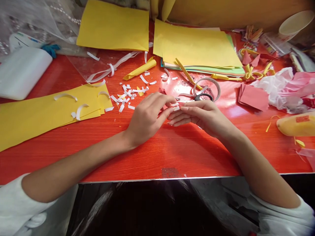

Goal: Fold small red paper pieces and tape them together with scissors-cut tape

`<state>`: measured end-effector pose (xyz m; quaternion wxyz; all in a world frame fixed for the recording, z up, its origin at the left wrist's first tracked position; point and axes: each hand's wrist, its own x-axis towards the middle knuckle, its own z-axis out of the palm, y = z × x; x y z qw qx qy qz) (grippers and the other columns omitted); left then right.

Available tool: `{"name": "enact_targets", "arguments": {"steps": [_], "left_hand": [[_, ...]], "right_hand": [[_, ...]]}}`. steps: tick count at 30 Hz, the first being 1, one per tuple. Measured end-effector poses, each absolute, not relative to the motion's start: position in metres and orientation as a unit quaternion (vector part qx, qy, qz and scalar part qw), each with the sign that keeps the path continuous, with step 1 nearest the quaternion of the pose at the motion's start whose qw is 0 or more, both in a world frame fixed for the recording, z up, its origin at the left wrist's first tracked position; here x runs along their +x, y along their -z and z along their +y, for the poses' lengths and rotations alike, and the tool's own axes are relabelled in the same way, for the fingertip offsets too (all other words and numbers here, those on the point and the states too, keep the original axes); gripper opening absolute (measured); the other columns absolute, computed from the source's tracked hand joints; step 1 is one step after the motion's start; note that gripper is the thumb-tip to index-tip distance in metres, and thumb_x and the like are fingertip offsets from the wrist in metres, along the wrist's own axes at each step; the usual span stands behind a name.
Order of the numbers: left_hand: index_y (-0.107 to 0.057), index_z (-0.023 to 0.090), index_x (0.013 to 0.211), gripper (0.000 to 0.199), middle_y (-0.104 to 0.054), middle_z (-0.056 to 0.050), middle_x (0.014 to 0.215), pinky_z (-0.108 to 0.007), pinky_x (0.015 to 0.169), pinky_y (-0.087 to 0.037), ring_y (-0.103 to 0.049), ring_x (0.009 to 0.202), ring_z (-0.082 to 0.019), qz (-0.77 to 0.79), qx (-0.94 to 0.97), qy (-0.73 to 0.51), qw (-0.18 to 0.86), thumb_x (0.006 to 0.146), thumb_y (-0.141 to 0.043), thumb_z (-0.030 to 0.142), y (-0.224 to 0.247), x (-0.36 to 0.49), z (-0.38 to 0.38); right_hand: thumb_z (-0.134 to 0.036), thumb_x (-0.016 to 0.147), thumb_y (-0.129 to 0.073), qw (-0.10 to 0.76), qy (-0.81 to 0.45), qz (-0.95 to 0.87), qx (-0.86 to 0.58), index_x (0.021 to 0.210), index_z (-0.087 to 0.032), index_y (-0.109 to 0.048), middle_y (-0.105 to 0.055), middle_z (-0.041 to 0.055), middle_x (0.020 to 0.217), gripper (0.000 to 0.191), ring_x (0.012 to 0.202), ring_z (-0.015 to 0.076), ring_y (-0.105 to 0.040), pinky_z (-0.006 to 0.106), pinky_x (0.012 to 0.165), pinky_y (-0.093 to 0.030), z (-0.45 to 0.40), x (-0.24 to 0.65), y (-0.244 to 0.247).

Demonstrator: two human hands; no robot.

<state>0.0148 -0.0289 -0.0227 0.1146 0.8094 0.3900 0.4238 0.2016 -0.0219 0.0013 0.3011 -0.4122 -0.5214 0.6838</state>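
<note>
My left hand [149,114] and my right hand [204,116] meet above the red table, fingertips close together. Between them is a small white piece of tape or paper [176,108], pinched by my left thumb and forefinger. My right thumb presses toward its forefinger at the same piece, while the other right fingers stretch out below. Just behind my right hand lie scissors with black handles [204,96], their blades partly hidden. A ring of white tape [218,88] stands beside them. Many white scraps [126,93] are scattered left of my hands.
Yellow sheets [113,24] and a stack of coloured paper [194,44] lie at the back. Yellow strips [49,114] are at left, near a white box [26,72]. Red paper squares [253,97], crumpled plastic [278,85] and a yellow object [295,125] sit at right.
</note>
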Motion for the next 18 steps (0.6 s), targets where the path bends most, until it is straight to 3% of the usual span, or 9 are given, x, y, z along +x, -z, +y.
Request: {"name": "enact_targets", "arguments": {"steps": [11,18], "left_hand": [[-0.062,0.019,0.098,0.015,-0.067,-0.004,0.097,-0.036,0.079,-0.045,-0.06,0.091,-0.019,0.389,0.835,-0.39,-0.007,0.088,-0.053,0.025,0.027,0.012,-0.03],[-0.062,0.018,0.088,0.01,-0.065,-0.003,0.091,-0.039,0.08,-0.044,-0.057,0.094,-0.021,0.392,0.829,-0.397,-0.027,0.087,-0.054,0.023,0.028,0.013,-0.03]], "right_hand": [[-0.035,0.087,-0.057,0.32,-0.637,-0.56,-0.422,0.095,-0.019,-0.071,-0.071,0.0058,0.094,0.023,0.092,0.0204,-0.068,0.035,0.081,-0.058,-0.028,0.194,-0.003],[-0.042,0.086,-0.057,0.318,-0.603,-0.595,-0.426,0.089,-0.021,-0.069,-0.069,0.0046,0.091,0.025,0.089,0.0197,-0.068,0.035,0.078,-0.059,-0.034,0.188,-0.001]]}}
